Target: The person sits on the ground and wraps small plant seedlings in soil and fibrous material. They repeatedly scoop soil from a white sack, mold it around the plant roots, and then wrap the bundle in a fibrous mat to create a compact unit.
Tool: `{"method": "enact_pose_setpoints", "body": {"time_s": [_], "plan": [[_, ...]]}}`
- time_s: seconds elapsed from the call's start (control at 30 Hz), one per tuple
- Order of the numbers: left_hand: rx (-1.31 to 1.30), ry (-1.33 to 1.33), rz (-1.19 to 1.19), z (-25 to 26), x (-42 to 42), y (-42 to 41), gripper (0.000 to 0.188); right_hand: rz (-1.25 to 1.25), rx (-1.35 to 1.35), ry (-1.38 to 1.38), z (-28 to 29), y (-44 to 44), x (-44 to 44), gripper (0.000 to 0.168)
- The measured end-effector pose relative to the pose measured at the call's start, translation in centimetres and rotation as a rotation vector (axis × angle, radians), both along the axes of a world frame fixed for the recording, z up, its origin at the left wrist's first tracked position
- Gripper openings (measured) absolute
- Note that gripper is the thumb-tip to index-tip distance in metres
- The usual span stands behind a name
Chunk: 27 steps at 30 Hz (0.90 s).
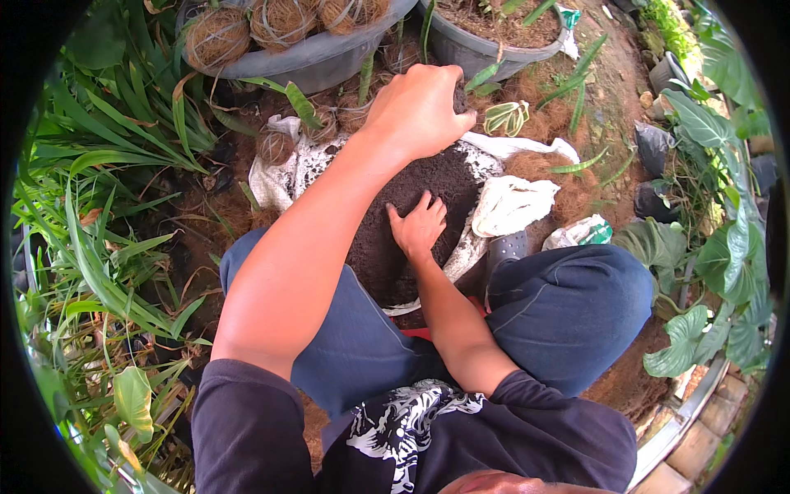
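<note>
Dark loose soil (415, 185) lies heaped on an opened white woven sack (271, 179) between my knees. Raised over the far side of the sack, my left hand (419, 111) is curled round a dark clump of soil (459, 99), mostly hidden by the fingers. My right hand (421, 227) rests on the soil with its fingers spread and nothing visible in it. Just beyond my left hand sits a small plant with cream-edged green leaves (506, 117).
A grey tub (296, 65) of string-wrapped coir balls (281, 25) stands at the far side, beside a planted pot (494, 49). Loose coconut fibre (555, 185) and a crumpled plastic bag (580, 233) lie to the right. Long-leaved plants (111, 154) crowd the left; broad-leaved ones (731, 253) line the right.
</note>
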<state>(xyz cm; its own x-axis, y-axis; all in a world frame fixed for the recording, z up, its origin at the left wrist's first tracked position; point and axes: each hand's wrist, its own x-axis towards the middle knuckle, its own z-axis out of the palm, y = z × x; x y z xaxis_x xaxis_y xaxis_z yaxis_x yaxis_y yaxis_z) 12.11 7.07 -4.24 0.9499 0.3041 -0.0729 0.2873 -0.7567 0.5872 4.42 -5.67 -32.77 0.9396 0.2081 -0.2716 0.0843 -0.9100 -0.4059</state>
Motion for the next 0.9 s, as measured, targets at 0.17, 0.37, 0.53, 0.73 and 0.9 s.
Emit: {"method": "enact_pose_setpoints", "body": {"time_s": [0.17,0.37,0.53,0.73,0.9], "plan": [[-0.055,-0.022,-0.053,-0.7,0.7,-2.2,0.062,0.048,0.042,0.058,0.6,-0.8,0.4,0.082],[-0.130,-0.065,-0.091,-0.3,-0.3,-4.4,0.066,0.001,0.087,0.069,1.1,-1.2,0.1,0.077],[-0.072,-0.039,-0.092,0.1,-1.8,-4.4,0.076,-0.060,0.139,0.012,0.6,-1.0,-1.2,0.080],[-0.011,-0.058,-0.126,0.3,-2.8,-4.2,0.078,-0.288,0.242,-0.041,0.0,-0.4,-0.3,0.070],[0.020,-0.119,-0.204,-0.1,-3.1,-4.3,0.057,-0.296,0.232,-0.176,-1.0,0.0,0.7,0.079]]}}
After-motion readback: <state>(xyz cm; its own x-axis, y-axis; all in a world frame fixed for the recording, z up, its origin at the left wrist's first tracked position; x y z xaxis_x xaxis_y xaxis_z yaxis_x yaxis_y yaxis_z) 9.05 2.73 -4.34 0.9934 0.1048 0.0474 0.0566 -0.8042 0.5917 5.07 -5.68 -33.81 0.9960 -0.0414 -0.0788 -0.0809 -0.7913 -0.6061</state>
